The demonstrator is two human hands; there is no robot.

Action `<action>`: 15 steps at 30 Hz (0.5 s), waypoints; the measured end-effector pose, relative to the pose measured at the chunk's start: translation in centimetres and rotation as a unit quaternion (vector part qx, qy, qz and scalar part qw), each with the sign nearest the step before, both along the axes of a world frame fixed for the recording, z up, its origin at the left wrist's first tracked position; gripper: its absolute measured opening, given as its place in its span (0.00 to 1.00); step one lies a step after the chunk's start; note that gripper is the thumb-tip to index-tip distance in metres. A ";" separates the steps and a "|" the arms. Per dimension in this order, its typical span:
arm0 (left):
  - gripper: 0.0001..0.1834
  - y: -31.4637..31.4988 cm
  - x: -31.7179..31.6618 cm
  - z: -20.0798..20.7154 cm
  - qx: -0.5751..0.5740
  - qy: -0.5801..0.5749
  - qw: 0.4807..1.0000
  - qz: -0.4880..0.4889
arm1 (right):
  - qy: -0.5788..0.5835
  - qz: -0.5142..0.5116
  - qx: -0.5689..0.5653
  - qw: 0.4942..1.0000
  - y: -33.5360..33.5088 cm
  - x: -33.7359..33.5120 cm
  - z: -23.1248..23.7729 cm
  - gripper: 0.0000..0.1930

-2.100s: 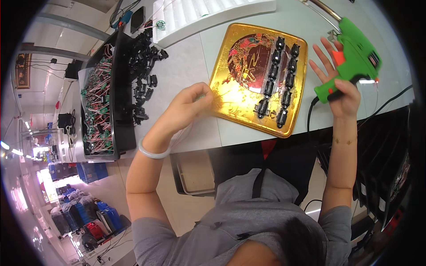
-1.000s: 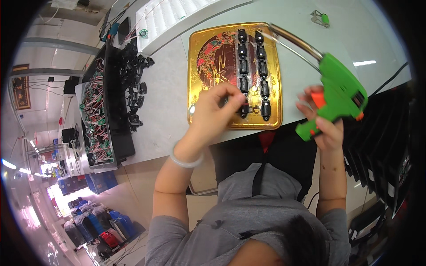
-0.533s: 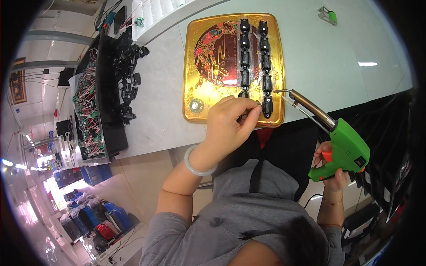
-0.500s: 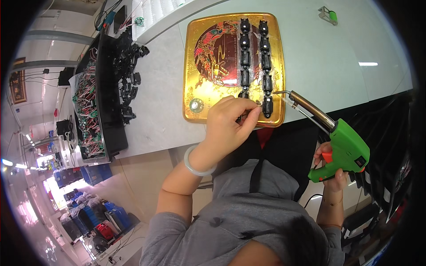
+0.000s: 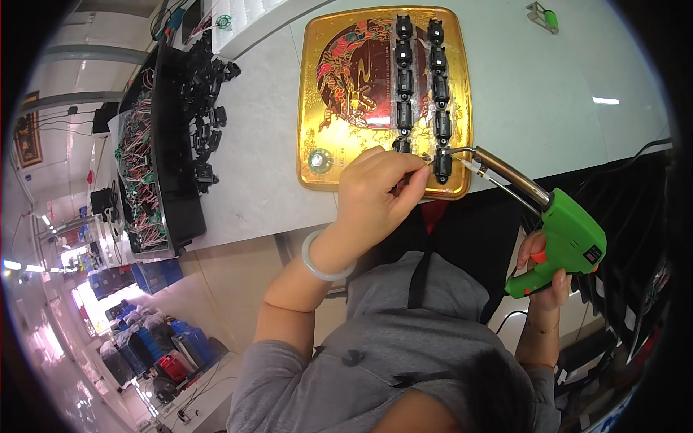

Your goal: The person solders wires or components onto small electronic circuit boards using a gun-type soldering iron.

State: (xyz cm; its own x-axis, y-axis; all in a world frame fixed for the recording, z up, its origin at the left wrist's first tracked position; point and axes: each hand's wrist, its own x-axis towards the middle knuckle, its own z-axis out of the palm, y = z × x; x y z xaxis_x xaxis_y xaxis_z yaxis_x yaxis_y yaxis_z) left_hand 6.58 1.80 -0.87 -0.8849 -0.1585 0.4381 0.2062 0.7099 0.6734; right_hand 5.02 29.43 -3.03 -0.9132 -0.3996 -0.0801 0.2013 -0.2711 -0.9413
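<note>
My right hand grips a green soldering gun, with fingers around its handle by the red trigger. Its bent tip reaches the upper end of the nearest black plastic housing in the right-hand row. From the left, my left hand pinches a tiny piece beside that housing; it may be a thin lead, but it is too small to name. Two rows of small black housings lie on a gold tin lid with a dark red picture. My fingers partly cover the near end of the left row.
A small round green board lies on the lid's near left corner. Further left are loose black housings and a black bin of wired green boards. White foam stands behind; a small metal stand is far right.
The soldering gun's tip has come left, onto the nearest housing's upper end. My left hand keeps its pinch beside it. The lid sits slightly higher in view.
</note>
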 end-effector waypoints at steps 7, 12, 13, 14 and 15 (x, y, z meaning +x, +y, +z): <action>0.03 -0.1 0.0 -0.1 0.003 0.001 1.000 -0.003 | 0.011 0.018 -0.022 1.000 0.1 -0.1 -0.6 0.30; 0.04 -0.1 0.0 0.0 -0.009 0.001 1.000 -0.001 | 0.010 0.030 -0.011 0.999 0.0 -0.1 -0.3 0.30; 0.04 -0.1 0.0 0.0 -0.012 0.002 1.000 -0.004 | 0.007 0.032 -0.005 0.999 -0.2 -0.1 -0.1 0.30; 0.04 -0.2 0.0 -0.1 -0.014 0.003 1.000 -0.007 | 0.006 0.032 -0.005 0.999 -0.2 -0.1 -0.1 0.30; 0.04 -0.1 0.0 -0.1 -0.013 0.002 1.000 -0.007 | 0.007 0.026 -0.002 1.000 -0.2 0.0 -0.2 0.30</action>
